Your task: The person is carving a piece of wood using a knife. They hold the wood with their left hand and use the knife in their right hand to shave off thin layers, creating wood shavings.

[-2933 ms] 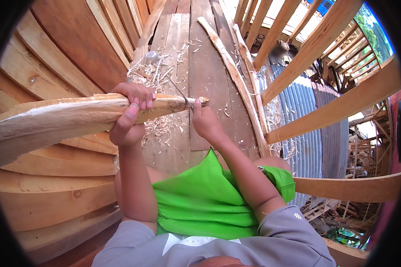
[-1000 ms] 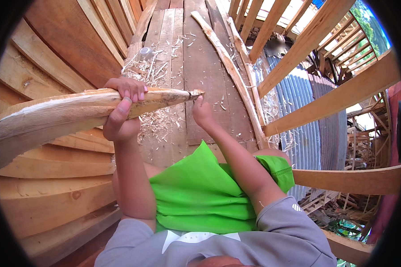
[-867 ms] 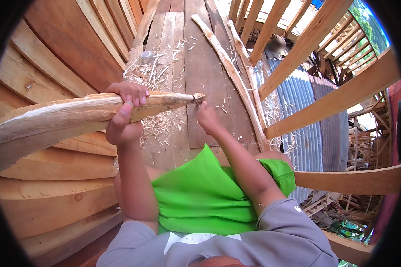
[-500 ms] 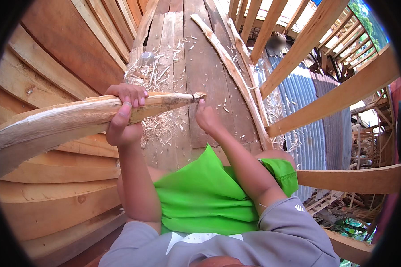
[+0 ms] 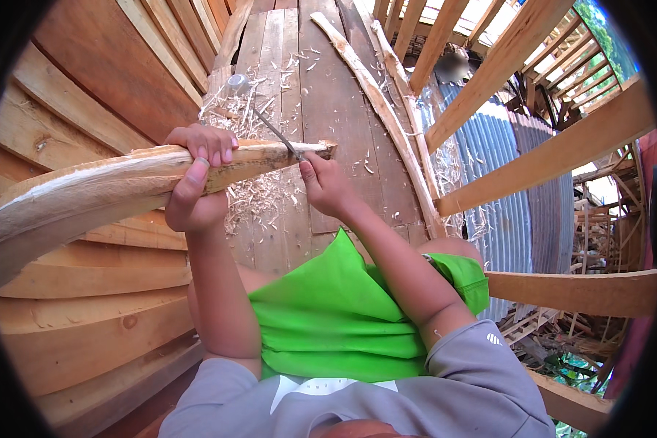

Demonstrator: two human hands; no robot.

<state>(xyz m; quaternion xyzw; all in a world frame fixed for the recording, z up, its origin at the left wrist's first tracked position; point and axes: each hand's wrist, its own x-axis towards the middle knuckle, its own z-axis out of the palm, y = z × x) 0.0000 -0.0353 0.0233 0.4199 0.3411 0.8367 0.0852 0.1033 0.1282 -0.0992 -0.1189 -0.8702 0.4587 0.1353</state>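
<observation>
A long curved wooden piece (image 5: 102,191), pale where it has been shaved, runs from the left edge to a tapered tip above my lap. My left hand (image 5: 195,179) grips it from above about a third back from the tip. A thin dark blade (image 5: 274,133) slants up and left from my right hand (image 5: 326,188), which is closed on the knife's handle just under the tip. The blade rests on the top of the wood near the tip. Pale wood shavings (image 5: 259,197) lie on the plank floor below.
Stacked curved planks (image 5: 87,321) rise at my left. A slim curved stick (image 5: 383,109) lies across the floor planks ahead. Timber rails (image 5: 547,157) and corrugated metal sheeting (image 5: 489,182) stand at the right. A small grey can (image 5: 235,84) sits among the shavings. Green shorts cover my lap.
My right hand has drawn the blade up over the tip of the wood, so the blade now shows slanting above it. My left hand keeps its grip.
</observation>
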